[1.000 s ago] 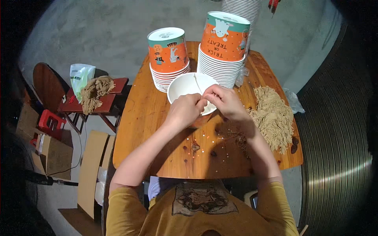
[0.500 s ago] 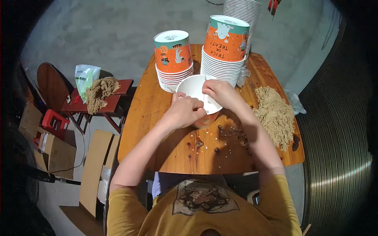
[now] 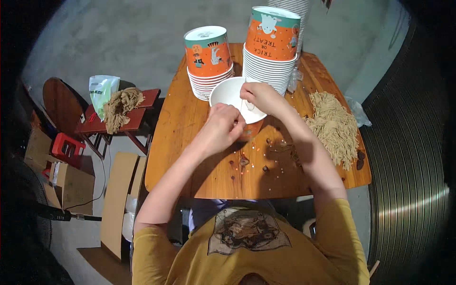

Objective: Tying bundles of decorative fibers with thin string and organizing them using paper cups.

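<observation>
A paper bucket (image 3: 225, 92), white inside and orange outside, stands on the table with its open mouth tilted toward me. My left hand (image 3: 222, 124) is closed at its near left rim, fingers curled over the edge. Over the right side of the mouth my right hand (image 3: 262, 98) pinches what looks like a thin pale cord (image 3: 250, 105), whose lower part shows against the white inside. The fingertips of my left hand are partly hidden. Just behind the bucket rise two stacks of upturned paper buckets, one shorter (image 3: 207, 52) and one taller (image 3: 271, 40), in orange and green.
On the wooden table (image 3: 190, 180), a heap of beige cords (image 3: 333, 128) lies at the right, with dark knots and small specks near the front. A red bench (image 3: 137, 114) at the left carries more cord (image 3: 119, 107) and a plastic bag (image 3: 103, 92). Cardboard (image 3: 116, 204) leans below.
The table and stacks sit a little higher in the picture. My left hand has turned slightly at the rim; my right hand stays pinched over the bucket's mouth, and the pale cord's loop shows more.
</observation>
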`<state>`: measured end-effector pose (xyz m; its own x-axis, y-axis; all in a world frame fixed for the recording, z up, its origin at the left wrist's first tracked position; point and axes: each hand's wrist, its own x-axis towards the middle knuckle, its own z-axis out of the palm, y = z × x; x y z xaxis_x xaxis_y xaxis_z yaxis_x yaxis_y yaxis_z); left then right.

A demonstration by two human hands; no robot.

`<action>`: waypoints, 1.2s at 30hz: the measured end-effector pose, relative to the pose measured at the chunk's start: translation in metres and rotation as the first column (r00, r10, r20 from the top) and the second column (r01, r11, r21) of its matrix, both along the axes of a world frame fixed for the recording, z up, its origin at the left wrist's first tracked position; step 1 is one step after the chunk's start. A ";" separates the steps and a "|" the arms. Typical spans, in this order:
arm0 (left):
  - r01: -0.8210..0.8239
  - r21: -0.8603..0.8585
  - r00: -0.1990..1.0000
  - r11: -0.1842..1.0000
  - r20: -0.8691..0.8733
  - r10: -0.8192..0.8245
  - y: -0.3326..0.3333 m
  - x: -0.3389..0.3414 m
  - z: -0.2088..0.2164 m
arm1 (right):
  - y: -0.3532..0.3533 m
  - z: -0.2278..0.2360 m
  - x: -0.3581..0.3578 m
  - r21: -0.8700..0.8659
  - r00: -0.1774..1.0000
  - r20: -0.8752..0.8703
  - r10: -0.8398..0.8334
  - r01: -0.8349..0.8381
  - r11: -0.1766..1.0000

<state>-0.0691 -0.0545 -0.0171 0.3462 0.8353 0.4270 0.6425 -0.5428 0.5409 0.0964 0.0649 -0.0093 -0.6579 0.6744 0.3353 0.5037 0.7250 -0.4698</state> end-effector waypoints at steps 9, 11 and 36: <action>0.080 0.286 0.977 0.955 -0.214 -0.018 -0.009 -0.007 -0.003 | 0.000 -0.003 0.004 0.004 1.000 -0.012 -0.025 0.025 1.000; 0.067 0.272 0.980 0.960 -0.200 -0.012 -0.007 -0.018 0.004 | 0.005 -0.003 0.007 -0.171 0.984 -0.176 0.000 -0.031 0.985; 0.118 -0.394 0.383 0.911 0.865 0.325 0.131 -0.107 0.135 | -0.001 0.065 -0.028 -0.134 0.553 -0.824 0.120 -0.396 0.908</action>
<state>-0.1760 0.0765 0.1177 -0.1602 0.9817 0.1029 -0.3134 -0.1495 0.9378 0.0681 0.0641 0.0552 -0.3854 0.6679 0.6367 -0.3530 0.5308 -0.7705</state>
